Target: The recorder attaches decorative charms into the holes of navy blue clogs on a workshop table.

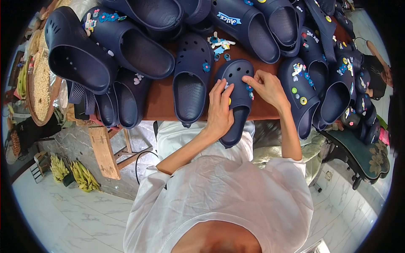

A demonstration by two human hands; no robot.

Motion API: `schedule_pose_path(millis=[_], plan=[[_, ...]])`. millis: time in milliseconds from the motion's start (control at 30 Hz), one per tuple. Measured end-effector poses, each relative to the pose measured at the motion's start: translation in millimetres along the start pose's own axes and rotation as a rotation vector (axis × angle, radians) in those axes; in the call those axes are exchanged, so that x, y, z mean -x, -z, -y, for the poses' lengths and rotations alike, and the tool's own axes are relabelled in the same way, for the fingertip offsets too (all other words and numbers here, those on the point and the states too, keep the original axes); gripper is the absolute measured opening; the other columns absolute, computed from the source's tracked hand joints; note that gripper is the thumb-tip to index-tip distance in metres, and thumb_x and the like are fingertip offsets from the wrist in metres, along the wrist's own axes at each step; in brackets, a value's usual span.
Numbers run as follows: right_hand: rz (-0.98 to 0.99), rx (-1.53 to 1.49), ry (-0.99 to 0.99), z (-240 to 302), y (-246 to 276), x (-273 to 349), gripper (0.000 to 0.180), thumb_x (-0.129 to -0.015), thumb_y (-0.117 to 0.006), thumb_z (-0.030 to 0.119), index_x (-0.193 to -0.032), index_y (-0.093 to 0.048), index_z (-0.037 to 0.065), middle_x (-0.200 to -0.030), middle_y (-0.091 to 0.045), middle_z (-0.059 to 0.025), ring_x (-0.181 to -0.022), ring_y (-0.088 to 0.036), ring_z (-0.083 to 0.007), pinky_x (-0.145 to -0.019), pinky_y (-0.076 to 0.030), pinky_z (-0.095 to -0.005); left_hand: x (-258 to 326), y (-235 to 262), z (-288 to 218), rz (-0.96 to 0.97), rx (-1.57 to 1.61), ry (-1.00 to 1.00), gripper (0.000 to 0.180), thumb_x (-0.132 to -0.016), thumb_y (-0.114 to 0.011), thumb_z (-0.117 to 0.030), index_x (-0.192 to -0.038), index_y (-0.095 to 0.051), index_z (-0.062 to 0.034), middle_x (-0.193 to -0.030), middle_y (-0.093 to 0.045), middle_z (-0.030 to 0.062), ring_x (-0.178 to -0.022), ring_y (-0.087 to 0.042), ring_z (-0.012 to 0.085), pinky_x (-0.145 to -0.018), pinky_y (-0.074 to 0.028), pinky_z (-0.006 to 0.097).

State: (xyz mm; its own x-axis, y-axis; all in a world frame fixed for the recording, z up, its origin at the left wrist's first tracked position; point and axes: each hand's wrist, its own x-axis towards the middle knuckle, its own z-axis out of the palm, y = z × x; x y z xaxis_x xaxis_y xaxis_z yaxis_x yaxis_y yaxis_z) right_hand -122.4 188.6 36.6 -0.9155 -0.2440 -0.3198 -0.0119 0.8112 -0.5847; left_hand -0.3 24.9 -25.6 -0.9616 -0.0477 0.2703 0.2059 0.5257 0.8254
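1. You have a navy-blue foam clog with round vent holes (pixel 239 96) in front of you, its toe pointing far and its heel reaching past the near edge of the brown cloth-covered table (pixel 158 105).
2. Your left hand (pixel 220 109) lies over the clog's left side, fingers close together; its thumb is hidden, so you cannot tell how firmly it grips.
3. Your right hand (pixel 268 87) is at the upper's right side, thumb tip touching near the holes, fingers bent; whether they pinch anything, you cannot tell.
4. Just below that thumb sits a small blue flower-shaped charm (pixel 249 88).
5. Beyond the toe, slightly left, lie loose white-and-blue charms (pixel 220 43).
6. To your left is a navy clog with one blue flower (pixel 192 80); to your right, a navy clog with several colourful charms (pixel 294 99).
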Motion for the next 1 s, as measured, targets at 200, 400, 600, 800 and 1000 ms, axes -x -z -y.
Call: schedule_pose_path(millis=[200, 400, 600, 800, 1000], plan=[[0.070, 0.058, 0.008, 7, 0, 3, 0.067, -0.080, -0.072, 0.064, -0.071, -0.060, 0.000, -0.063, -0.064, -0.0157, -0.062, -0.067, -0.0300, -0.061, -0.050, -0.0412, 0, -2, 1, 0.000, -0.018, -0.009, 0.071, -0.071, -0.054, 0.014, -0.140, -0.045, 0.0012, -0.149, -0.036, 0.0242, -0.139, -0.034, 0.0460, -0.115, -0.029, 0.052], [-0.004, 0.192, 0.068, 8, -11, 20, 0.059, -0.092, -0.063, 0.055, -0.075, -0.060, -0.001, -0.067, -0.067, -0.0188, -0.066, -0.067, -0.0395, -0.063, -0.051, -0.0476, -1, 0, 2, 0.009, -0.028, -0.015, 0.070, -0.073, -0.055, 0.013, -0.141, -0.044, 0.0018, -0.149, -0.035, 0.0248, -0.138, -0.034, 0.0464, -0.115, -0.030, 0.052], [-0.048, -0.041, 0.133, -13, -19, 23, 0.036, -0.103, -0.050, 0.033, -0.090, -0.060, 0.000, -0.073, -0.067, -0.0205, -0.069, -0.067, -0.0401, -0.064, -0.049, -0.0493, 0, 0, 2, 0.009, -0.022, -0.008, 0.071, -0.072, -0.055, 0.014, -0.141, -0.044, 0.0016, -0.149, -0.035, 0.0247, -0.139, -0.033, 0.0464, -0.115, -0.029, 0.052], [-0.132, -0.245, 0.080, -23, -17, 9, 0.020, -0.104, -0.050, 0.020, -0.102, -0.057, 0.001, -0.085, -0.066, -0.0215, -0.077, -0.066, -0.0410, -0.071, -0.051, -0.0453, 0, -1, 1, -0.016, -0.014, -0.014, 0.073, -0.070, -0.054, 0.012, -0.141, -0.044, 0.0012, -0.149, -0.036, 0.0248, -0.139, -0.034, 0.0462, -0.116, -0.028, 0.052], [-0.387, 0.029, 0.631, 25, -25, -42, 0.017, -0.096, -0.060, 0.014, -0.110, -0.061, 0.004, -0.103, -0.066, -0.0139, -0.094, -0.065, -0.0327, -0.082, -0.050, -0.0395, 2, 1, -1, 0.006, -0.001, -0.012, 0.066, -0.077, -0.059, 0.006, -0.141, -0.044, 0.0017, -0.150, -0.035, 0.0263, -0.138, -0.035, 0.0461, -0.115, -0.030, 0.051]])
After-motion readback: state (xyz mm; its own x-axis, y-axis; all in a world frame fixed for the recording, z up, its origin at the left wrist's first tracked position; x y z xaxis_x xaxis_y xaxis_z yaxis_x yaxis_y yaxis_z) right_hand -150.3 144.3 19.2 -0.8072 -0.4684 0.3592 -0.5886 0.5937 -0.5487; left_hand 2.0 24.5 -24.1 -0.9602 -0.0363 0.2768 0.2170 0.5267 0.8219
